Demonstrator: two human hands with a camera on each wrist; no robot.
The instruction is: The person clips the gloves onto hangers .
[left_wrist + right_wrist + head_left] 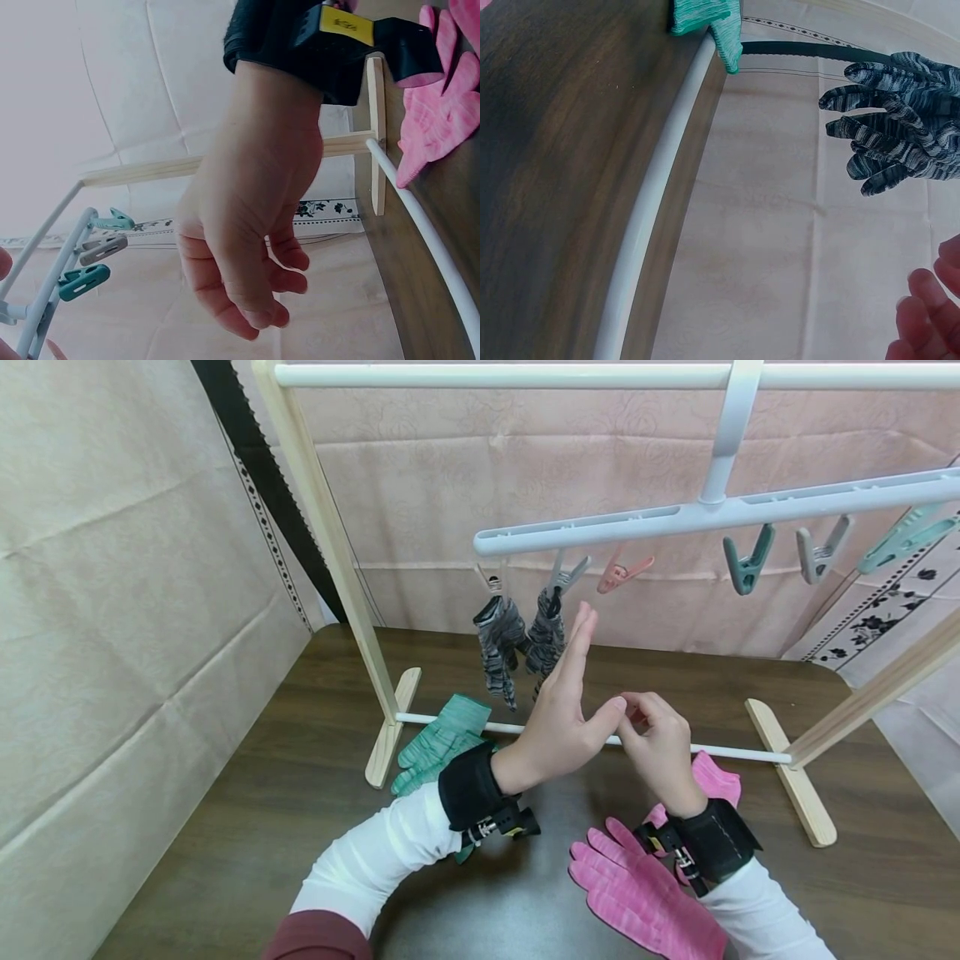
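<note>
**Two bare hands meet above the table, gloves all around them**

The left hand (pixel 558 727) is held up on edge with its fingers straight and together, pointing toward the hanging clips; it holds nothing. The right hand (pixel 660 747) sits just beside it, fingers curled inward, its fingertips touching the outstretched thumb of the left hand. I cannot see anything pinched between them.

Just beyond the left fingertips hang the grey striped gloves (pixel 517 643), a pair clipped to the white hanger bar (pixel 675 514), close to the hand but not touched. Further along that bar dangle a pink clip (pixel 624 571), a teal clip (pixel 747 562) and a grey clip (pixel 821 552), all bare.

On the dark wooden table (pixel 300 777) the pink gloves (pixel 637 889) lie flat under and just in front of the right wrist, one spread near the table's front edge and the other partly hidden behind the black wrist strap. The green gloves (pixel 442 743) lie to the left of the left forearm, resting against the thin white lower rail (pixel 738 752) of the wooden drying stand (pixel 330 543), whose feet sit on the table on either side of the hands
</note>
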